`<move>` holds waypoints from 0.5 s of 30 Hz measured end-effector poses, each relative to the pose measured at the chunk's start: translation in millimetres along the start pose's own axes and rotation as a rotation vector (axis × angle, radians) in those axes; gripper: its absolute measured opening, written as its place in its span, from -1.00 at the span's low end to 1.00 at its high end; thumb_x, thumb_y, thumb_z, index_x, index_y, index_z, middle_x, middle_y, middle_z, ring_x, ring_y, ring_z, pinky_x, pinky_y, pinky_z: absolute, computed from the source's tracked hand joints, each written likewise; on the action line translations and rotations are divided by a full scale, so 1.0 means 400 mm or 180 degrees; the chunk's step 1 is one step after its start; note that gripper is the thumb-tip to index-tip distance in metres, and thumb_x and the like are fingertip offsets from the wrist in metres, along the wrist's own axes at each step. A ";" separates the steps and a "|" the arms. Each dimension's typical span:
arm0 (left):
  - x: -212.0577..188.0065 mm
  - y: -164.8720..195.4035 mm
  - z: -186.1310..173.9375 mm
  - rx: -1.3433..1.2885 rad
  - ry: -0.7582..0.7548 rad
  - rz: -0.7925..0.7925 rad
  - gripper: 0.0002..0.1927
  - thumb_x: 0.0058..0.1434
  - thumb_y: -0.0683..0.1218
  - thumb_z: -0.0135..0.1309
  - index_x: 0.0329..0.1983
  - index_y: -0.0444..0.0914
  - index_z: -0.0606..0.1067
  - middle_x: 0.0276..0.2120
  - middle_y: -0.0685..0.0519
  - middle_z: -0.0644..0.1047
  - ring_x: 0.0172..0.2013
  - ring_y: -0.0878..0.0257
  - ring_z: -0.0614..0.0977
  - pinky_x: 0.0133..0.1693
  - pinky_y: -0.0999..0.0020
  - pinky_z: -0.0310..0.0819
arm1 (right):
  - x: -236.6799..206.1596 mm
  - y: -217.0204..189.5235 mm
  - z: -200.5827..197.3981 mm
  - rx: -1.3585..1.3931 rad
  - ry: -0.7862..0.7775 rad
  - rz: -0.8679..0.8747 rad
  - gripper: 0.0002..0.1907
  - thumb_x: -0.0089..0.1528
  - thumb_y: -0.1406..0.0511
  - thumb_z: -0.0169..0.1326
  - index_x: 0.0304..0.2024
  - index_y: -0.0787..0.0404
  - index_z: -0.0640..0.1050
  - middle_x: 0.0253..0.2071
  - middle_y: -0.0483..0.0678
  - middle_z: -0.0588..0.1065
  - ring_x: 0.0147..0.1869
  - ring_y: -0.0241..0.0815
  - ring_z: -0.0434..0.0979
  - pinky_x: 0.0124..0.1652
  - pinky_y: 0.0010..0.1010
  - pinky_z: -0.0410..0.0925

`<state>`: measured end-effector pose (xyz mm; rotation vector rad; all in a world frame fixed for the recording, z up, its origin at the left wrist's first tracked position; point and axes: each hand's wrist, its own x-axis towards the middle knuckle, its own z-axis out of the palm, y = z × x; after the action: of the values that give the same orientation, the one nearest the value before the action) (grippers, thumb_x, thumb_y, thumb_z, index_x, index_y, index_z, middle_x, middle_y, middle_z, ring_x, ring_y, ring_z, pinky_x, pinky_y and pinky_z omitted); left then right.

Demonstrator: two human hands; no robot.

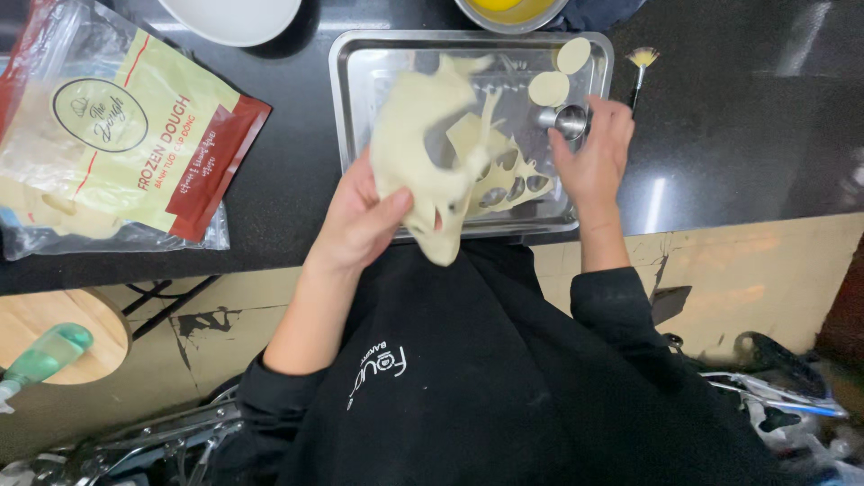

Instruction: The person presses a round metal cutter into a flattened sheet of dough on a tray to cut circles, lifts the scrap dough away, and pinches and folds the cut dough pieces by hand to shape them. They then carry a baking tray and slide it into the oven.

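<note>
A limp sheet of dough point(423, 135), punched full of round holes, is lifted over a steel tray point(353, 108) in the grip of the left hand point(360, 216), closed on its lower edge. It looks soft, light and easily torn, best held by its thicker margins. A small metal cutter point(569, 120) is clasped by the right hand point(594, 157) beside two cut discs point(549, 88). A dough bag point(117, 135) lies on the dark bench point(279, 171).

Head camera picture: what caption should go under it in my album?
Left hand lifts a sheet of holed dough scraps off a metal tray; right hand holds a small round cutter.
</note>
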<state>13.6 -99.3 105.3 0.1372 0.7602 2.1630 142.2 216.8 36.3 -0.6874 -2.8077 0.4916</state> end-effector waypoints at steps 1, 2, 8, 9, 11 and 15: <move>0.025 -0.040 -0.039 -0.0019 0.0202 0.0041 -0.35 0.35 -0.15 0.16 0.43 -0.36 0.18 0.16 -0.02 0.50 0.12 0.28 0.60 0.15 0.32 0.51 | 0.005 0.009 0.001 0.0137 -0.0144 -0.0013 -0.38 0.10 0.31 0.37 0.17 0.27 0.44 0.08 0.16 0.40 0.15 0.21 0.41 0.08 -0.13 0.34; 0.054 -0.075 -0.082 0.0274 0.0543 0.0037 -0.36 0.35 -0.16 0.14 0.43 -0.38 0.19 0.16 -0.03 0.52 0.12 0.27 0.60 0.15 0.33 0.51 | 0.017 0.017 0.001 0.0272 -0.0271 -0.0029 -0.35 0.09 0.32 0.38 0.19 0.27 0.43 0.08 0.18 0.40 0.14 0.22 0.42 0.06 -0.12 0.34; 0.087 -0.201 -0.212 0.2520 0.1668 -0.0091 -0.35 0.33 -0.22 0.09 0.46 -0.37 0.19 0.11 -0.10 0.57 0.07 0.18 0.63 0.10 0.35 0.51 | 0.062 -0.035 -0.024 0.0524 -0.0278 -0.0005 -0.40 0.16 0.35 0.36 0.22 0.23 0.45 0.04 0.12 0.45 0.10 0.16 0.51 0.06 -0.16 0.41; 0.079 -0.199 -0.212 0.3036 0.1955 -0.0420 -0.23 0.28 -0.22 0.12 0.51 -0.31 0.09 0.05 -0.14 0.57 -0.03 0.15 0.63 0.02 0.35 0.51 | 0.067 -0.061 -0.030 0.0612 -0.0100 -0.0121 -0.40 0.18 0.35 0.37 0.23 0.23 0.45 0.04 0.11 0.45 0.11 0.15 0.52 0.08 -0.17 0.42; 0.049 -0.189 -0.200 0.4140 0.2005 -0.0481 -0.16 0.18 -0.20 0.19 0.50 -0.26 0.10 0.09 -0.20 0.48 -0.06 0.06 0.57 -0.03 0.29 0.50 | 0.066 -0.134 -0.017 0.1081 -0.0423 -0.0370 -0.40 0.17 0.35 0.36 0.23 0.22 0.45 0.03 0.10 0.44 0.09 0.11 0.53 0.06 -0.21 0.43; 0.040 -0.160 -0.200 0.6140 0.1081 0.0439 -0.27 0.12 -0.05 0.31 0.34 -0.27 0.33 0.37 -0.14 0.28 0.24 -0.04 0.35 0.12 -0.01 0.35 | 0.034 -0.326 0.084 0.1467 -0.0844 -0.1367 -0.39 0.10 0.33 0.36 0.19 0.21 0.46 0.09 0.11 0.44 0.13 0.11 0.52 0.07 -0.23 0.43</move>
<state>18.9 -94.6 1.7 0.7707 2.7513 0.7806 67.6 105.4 54.6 0.0792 -2.7877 1.1502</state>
